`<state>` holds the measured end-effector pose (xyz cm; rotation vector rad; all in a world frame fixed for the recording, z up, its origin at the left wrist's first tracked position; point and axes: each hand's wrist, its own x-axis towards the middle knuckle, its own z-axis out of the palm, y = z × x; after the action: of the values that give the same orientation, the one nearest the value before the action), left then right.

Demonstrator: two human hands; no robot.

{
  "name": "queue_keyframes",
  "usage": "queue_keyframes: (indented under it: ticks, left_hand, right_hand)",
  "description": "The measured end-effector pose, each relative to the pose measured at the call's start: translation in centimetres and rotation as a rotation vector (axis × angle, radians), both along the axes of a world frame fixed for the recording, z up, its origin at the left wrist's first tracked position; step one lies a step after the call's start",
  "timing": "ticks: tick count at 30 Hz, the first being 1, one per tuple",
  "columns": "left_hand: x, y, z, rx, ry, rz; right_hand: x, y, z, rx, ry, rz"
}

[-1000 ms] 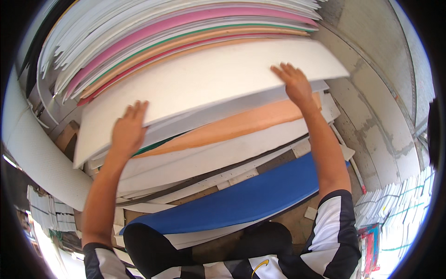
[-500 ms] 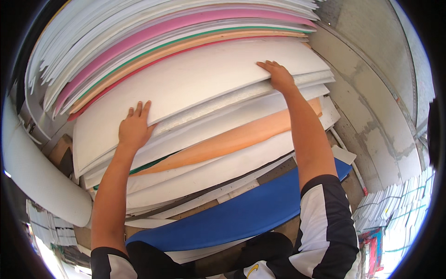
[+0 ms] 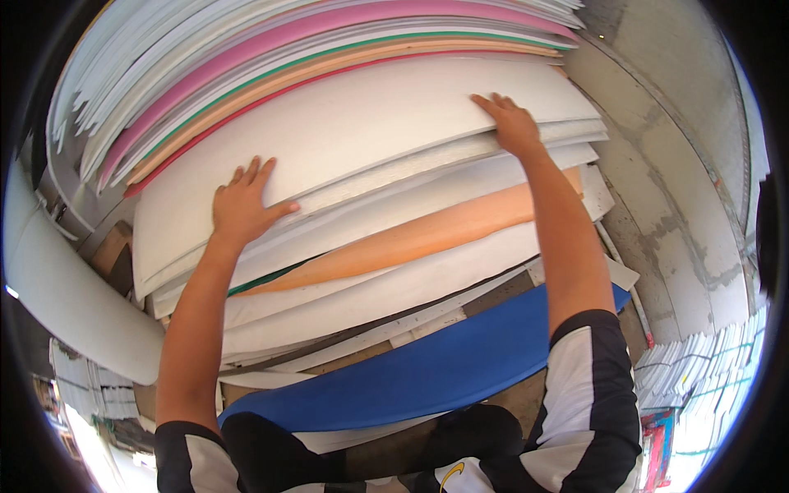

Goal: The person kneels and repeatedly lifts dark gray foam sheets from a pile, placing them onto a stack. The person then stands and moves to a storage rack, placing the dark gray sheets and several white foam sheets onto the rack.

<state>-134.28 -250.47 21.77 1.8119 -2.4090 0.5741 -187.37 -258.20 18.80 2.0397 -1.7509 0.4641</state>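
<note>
A wide white foam-like sheet (image 3: pixel 370 115) leans against a row of other sheets. My left hand (image 3: pixel 242 201) lies flat on its left part near the lower edge, with fingers spread and the thumb pointing right. Toward the sheet's right end my right hand (image 3: pixel 514 125) rests with its fingers stretched over the surface. Neither hand grips anything that shows. Just below the white sheet, a textured whitish sheet (image 3: pixel 394 174) shows its edge. Nearer to me an orange sheet (image 3: pixel 411 230) curves among more white ones, and a blue sheet (image 3: pixel 394 366) lies closest to my legs.
Behind the white sheet stand many thin sheets, among them a pink one (image 3: pixel 329 23) and a red-edged one (image 3: pixel 271 99). A large pale roll (image 3: pixel 74 287) is at the left. A grey block wall (image 3: pixel 657 181) bounds the right, with strapped white stacks (image 3: pixel 699 361) below it.
The view has shifted slightly, so the sheets sit a little higher and further right. My left thumb is spread wider from the fingers. Both hands remain on the white sheet.
</note>
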Motion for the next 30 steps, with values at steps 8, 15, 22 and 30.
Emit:
queue_keyframes:
  ticks: [8,15,22,30]
  left_hand:
    - [0.4,-0.4,0.0,0.006,0.021,0.021]
    - [-4.5,7.7,-4.3,-0.182,0.159,-0.453]
    - [-8.4,26.2,-13.7,0.945,0.091,-0.712]
    - [-7.7,29.3,-17.9,1.275,0.130,-0.479]
  right_hand:
    - [0.5,1.1,0.4,0.127,0.020,-0.120]
    - [1.7,8.3,-1.8,0.131,-0.045,0.127]
    - [2.0,26.8,-10.2,0.507,-0.124,0.335]
    - [-0.7,39.7,-15.7,1.128,0.023,0.548]
